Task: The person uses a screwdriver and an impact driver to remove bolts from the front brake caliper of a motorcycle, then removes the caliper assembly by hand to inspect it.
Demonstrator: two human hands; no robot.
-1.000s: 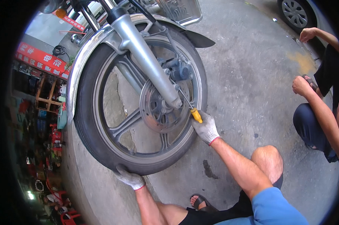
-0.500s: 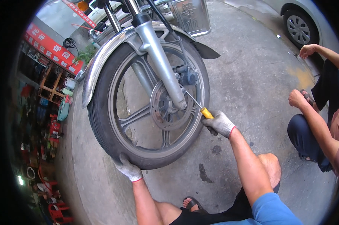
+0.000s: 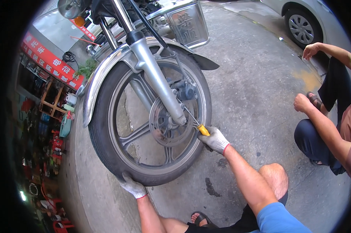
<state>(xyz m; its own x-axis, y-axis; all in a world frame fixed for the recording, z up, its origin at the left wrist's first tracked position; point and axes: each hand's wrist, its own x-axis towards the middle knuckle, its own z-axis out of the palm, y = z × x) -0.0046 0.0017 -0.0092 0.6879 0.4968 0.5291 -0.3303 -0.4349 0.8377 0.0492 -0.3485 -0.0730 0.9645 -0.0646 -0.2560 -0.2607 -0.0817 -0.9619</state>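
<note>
My gloved right hand (image 3: pixel 214 140) grips the yellow handle of a screwdriver (image 3: pixel 204 131), whose thin shaft reaches up beside the lower end of the silver front fork (image 3: pixel 154 73) of a motorcycle. The brake disc (image 3: pixel 160 131) and caliper (image 3: pixel 188 92) are close to the shaft; where exactly the tip bears is unclear. My gloved left hand (image 3: pixel 133 187) holds the bottom of the front tyre (image 3: pixel 105 141), its fingers partly hidden against the rubber. A chrome mudguard (image 3: pixel 94 89) arches over the spoked alloy wheel.
Another person (image 3: pixel 315 141) squats at the right, both hands apart from mine. A parked car's wheel (image 3: pixel 302 30) is behind them. A metal side box (image 3: pixel 186 26) hangs on the motorcycle. At the left are red banners (image 3: pixel 51 58), a plant, shelves and stools on concrete (image 3: pixel 247 93).
The view has shifted a little back and forth. My right hand stays on the screwdriver beside the fork and my left on the tyre; little else has visibly moved.
</note>
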